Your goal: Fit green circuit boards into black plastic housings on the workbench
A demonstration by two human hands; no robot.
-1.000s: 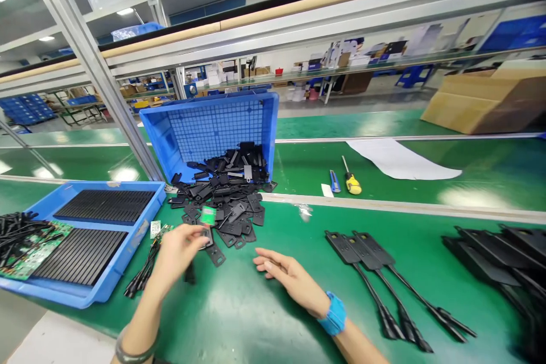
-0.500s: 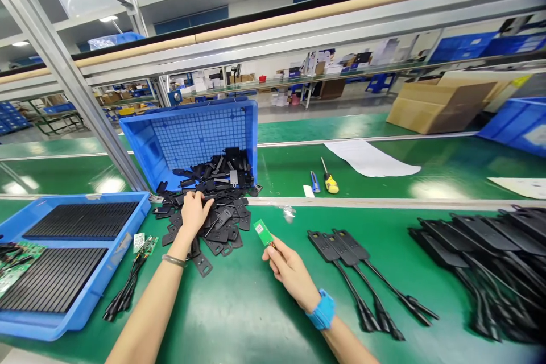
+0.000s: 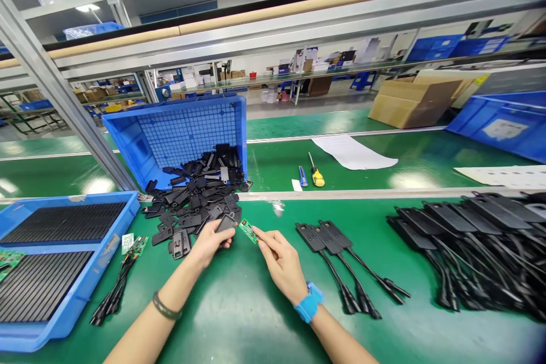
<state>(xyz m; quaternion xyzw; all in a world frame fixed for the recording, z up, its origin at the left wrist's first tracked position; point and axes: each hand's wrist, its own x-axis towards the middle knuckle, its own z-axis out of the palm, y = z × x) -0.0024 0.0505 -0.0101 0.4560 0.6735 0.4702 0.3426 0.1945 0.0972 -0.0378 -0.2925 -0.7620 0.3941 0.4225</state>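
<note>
My left hand point(image 3: 210, 242) is closed round a flat black plastic shell point(image 3: 225, 223) just in front of the heap of black shells point(image 3: 197, 196). My right hand point(image 3: 279, 261) pinches a small green circuit board point(image 3: 248, 231) by its near end and holds it right beside that shell. The heap spills onto the green mat from a tipped blue crate point(image 3: 179, 132). A blue band sits on my right wrist, a dark bracelet on my left.
Three finished black units with cables point(image 3: 336, 256) lie right of my hands, a bigger pile point(image 3: 478, 239) farther right. A blue tray point(image 3: 51, 273) of black parts sits at left, with loose cabled boards point(image 3: 123, 273) beside it. A screwdriver point(image 3: 316, 173) and paper lie behind.
My left hand has come back from the heap with a black shell in it. My right hand has carried the green board left, up to that shell.
</note>
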